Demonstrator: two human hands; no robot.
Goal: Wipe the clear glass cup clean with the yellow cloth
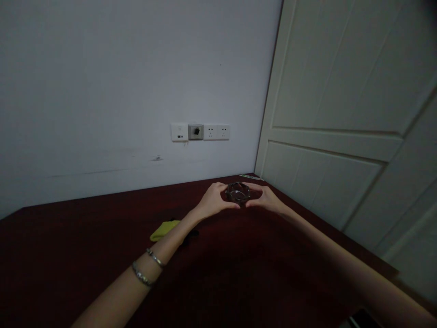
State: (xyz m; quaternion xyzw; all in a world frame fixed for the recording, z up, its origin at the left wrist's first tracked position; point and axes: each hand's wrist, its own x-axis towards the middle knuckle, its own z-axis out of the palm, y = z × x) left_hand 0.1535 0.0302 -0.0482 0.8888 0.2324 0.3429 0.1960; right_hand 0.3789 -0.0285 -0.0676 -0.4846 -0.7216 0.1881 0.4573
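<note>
A dark, clear glass ashtray is between my two hands, toward the far right corner of the dark red table. My left hand curves around its left side, with the thumb along the near edge. From the right, my right hand closes on it the same way, fingers behind and thumb in front. Whether the ashtray rests on the tabletop or is held just above it, I cannot tell. Two bracelets circle my left wrist.
Partly hidden by my left forearm, a yellow cloth lies on the table beside something dark. Wall sockets are set behind the table. A white panelled door borders the right side. A dark object shows at the bottom right.
</note>
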